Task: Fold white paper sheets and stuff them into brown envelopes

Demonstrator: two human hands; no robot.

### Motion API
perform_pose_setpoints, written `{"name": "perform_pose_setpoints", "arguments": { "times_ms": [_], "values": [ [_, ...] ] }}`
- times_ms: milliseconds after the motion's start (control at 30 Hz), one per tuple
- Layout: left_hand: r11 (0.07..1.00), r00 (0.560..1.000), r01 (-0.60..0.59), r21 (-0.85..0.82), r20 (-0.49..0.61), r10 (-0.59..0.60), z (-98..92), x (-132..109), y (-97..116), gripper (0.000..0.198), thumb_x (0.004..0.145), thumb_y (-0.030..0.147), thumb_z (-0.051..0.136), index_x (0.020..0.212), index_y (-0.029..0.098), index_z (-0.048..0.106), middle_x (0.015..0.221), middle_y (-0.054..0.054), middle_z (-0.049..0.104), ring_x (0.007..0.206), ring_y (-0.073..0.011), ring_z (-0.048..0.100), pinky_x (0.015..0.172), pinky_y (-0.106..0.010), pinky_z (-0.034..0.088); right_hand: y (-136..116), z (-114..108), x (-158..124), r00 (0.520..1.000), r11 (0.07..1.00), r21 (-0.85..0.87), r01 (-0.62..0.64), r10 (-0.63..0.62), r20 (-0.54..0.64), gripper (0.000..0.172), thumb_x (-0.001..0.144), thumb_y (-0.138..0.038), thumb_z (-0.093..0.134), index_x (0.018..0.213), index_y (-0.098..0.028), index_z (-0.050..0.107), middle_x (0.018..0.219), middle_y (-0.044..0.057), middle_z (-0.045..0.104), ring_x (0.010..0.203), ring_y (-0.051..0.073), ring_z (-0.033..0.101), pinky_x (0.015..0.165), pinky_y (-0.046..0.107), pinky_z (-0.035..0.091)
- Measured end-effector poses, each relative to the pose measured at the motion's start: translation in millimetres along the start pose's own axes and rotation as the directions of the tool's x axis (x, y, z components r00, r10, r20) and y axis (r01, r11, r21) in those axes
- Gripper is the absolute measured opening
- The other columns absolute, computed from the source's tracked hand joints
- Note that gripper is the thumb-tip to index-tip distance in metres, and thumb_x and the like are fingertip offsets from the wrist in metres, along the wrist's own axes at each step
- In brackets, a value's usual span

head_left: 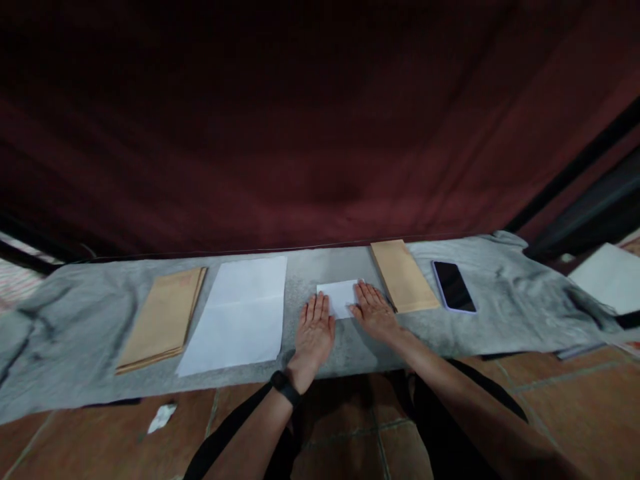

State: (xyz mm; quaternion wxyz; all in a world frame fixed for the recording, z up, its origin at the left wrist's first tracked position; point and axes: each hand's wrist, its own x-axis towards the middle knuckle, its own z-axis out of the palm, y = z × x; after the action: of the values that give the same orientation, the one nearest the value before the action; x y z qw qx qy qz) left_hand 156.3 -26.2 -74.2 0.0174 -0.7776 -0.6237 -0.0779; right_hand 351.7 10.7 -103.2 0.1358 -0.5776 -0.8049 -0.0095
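A small folded white paper (341,295) lies on the grey cloth (500,313) in front of me. My left hand (314,331) lies flat with fingers stretched out, its fingertips at the paper's left edge. A dark band sits on that wrist. My right hand (374,308) also lies flat and open, pressing on the paper's right edge. Neither hand holds anything.
To the left lie a stack of white sheets (239,315) and a pile of brown envelopes (164,317). A single brown envelope (403,275) and a dark phone (453,286) lie to the right. A dark red curtain (320,133) hangs behind. A paper scrap (162,417) is on the tiled floor.
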Motion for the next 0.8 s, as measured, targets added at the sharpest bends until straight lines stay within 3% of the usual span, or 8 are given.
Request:
{"name": "perform_pose_setpoints", "arguments": {
  "times_ms": [233, 433, 533, 800],
  "values": [
    [0.989, 0.989, -0.148, -0.020, -0.012, 0.147, 3.4, -17, 11, 0.058, 0.103, 0.036, 0.030, 0.154, 0.009, 0.035, 0.162, -0.015, 0.033, 0.152, -0.0256, 0.025, 0.123, -0.048, 0.025, -8, -17, -3, 0.999, 0.998, 0.055, -0.043, 0.043, -0.005, 0.060, 0.107, -0.041, 0.026, 0.155, -0.006, 0.034, 0.161, 0.016, 0.032, 0.150, 0.026, 0.029, 0.124, 0.045, 0.023],
    [0.985, 0.985, -0.170, 0.027, 0.013, 0.169, 4.2, -17, 11, 0.057, 0.099, 0.024, 0.030, 0.153, 0.006, 0.036, 0.160, -0.018, 0.037, 0.151, -0.0268, 0.028, 0.121, -0.049, 0.030, -39, -14, -16, 0.994, 0.984, 0.139, 0.110, -0.109, -0.016, 0.053, 0.108, -0.036, 0.025, 0.153, -0.013, 0.041, 0.158, 0.011, 0.040, 0.148, 0.022, 0.034, 0.122, 0.043, 0.029],
    [0.991, 0.991, -0.129, 0.040, -0.026, 0.130, 7.9, -23, 11, 0.058, 0.097, 0.018, 0.029, 0.153, 0.004, 0.035, 0.159, -0.019, 0.038, 0.151, -0.0266, 0.028, 0.120, -0.049, 0.032, -45, -9, -26, 0.987, 0.978, 0.137, 0.160, -0.155, -0.046, 0.052, 0.107, -0.038, 0.032, 0.151, -0.014, 0.043, 0.158, 0.011, 0.041, 0.147, 0.022, 0.035, 0.122, 0.043, 0.030],
    [0.997, 1.000, -0.014, 0.079, -0.013, 0.015, 3.1, -48, 13, 0.065, 0.101, 0.042, 0.034, 0.148, -0.001, 0.043, 0.157, -0.023, 0.037, 0.148, -0.0319, 0.033, 0.120, -0.047, 0.034, -22, -9, -46, 0.999, 0.999, 0.044, -0.030, 0.032, -0.038, 0.063, 0.106, -0.047, 0.030, 0.155, -0.008, 0.033, 0.161, 0.015, 0.032, 0.150, 0.026, 0.030, 0.124, 0.046, 0.023]
  ]
}}
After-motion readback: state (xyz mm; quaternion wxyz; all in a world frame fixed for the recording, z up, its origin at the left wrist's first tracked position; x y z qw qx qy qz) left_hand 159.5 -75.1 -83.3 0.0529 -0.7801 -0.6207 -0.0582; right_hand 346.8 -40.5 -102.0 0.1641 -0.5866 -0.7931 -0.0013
